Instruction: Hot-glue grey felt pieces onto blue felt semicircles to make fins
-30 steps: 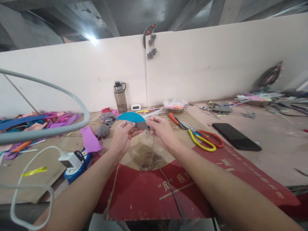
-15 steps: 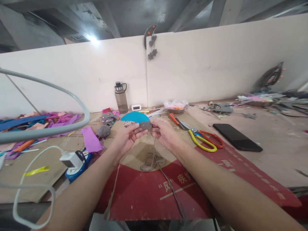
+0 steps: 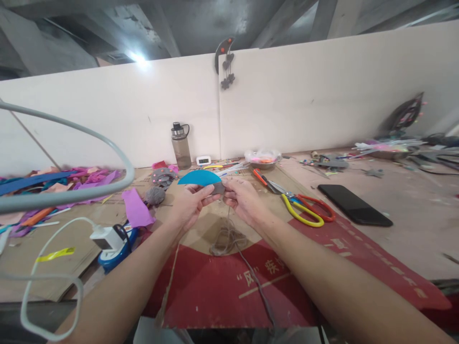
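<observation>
A flat blue piece with a curved top edge (image 3: pixel 199 177) is held up over the cardboard. Grey yarn wrapping (image 3: pixel 218 188) covers its right end. My left hand (image 3: pixel 189 204) is closed on the piece from below, thumb lying across its front. At the wrapped end, my right hand (image 3: pixel 243 197) pinches the grey yarn with fingers bunched; the exact grip is partly hidden. From there a strand drops to a loose tangle of grey yarn (image 3: pixel 226 240) on the cardboard and trails on toward the near edge.
Red-and-brown cardboard (image 3: pixel 201 286) lies beneath my hands. Yellow-and-red-handled scissors (image 3: pixel 308 210) and a black phone (image 3: pixel 355 204) lie to the right. A grey yarn ball (image 3: pixel 155 195), purple cloth (image 3: pixel 137 208) and a white charger (image 3: pixel 106 239) are left; a bottle (image 3: pixel 181 148) stands behind.
The blue piece has tilted and shifted slightly left, with less of its wrapped end showing. Both hands have moved only a little with it.
</observation>
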Tool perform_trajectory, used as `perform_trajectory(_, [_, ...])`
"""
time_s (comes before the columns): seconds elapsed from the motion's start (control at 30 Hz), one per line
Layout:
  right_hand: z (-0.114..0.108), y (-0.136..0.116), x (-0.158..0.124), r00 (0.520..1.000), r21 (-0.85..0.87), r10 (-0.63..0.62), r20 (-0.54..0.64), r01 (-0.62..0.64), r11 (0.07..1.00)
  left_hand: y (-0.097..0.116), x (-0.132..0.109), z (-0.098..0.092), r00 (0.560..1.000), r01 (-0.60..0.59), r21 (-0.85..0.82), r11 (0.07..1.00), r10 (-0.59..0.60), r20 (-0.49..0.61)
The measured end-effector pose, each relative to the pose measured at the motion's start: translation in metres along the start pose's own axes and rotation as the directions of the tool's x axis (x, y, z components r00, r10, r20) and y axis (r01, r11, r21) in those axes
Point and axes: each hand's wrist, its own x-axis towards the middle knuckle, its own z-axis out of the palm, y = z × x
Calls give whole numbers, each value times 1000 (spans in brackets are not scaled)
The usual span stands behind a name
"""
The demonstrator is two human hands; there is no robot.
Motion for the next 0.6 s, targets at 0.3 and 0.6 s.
perform_trajectory(0.3, [10, -3, -7, 999, 35, 21, 28, -22, 999, 5, 2, -9, 998, 56, -24, 998, -56, -8])
perform_trajectory(0.6, [6, -1, -5, 1000, 74, 5, 17, -6, 997, 3, 3, -8, 999, 40, -39, 998, -40, -2])
